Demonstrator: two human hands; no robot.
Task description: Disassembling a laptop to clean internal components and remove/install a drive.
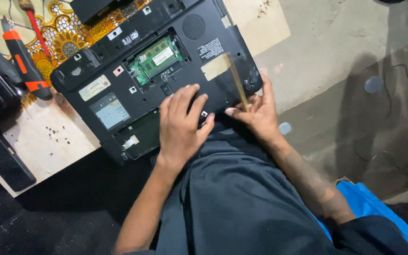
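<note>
A black laptop lies upside down on a low wooden board, its underside facing me. One hatch is open and shows a green memory module. My left hand rests flat on the near edge of the laptop, fingers spread, holding nothing. My right hand grips a thin yellowish-brown stick-like tool, blurred by motion, whose far end sits over the laptop's right corner. My lap in dark cloth is just below the laptop.
An orange and black screwdriver and a red-handled tool lie on a yellow flower-patterned cloth at the upper left. Several tiny screws are scattered on the wooden board. Bare concrete floor spreads right; blue material lies by my right elbow.
</note>
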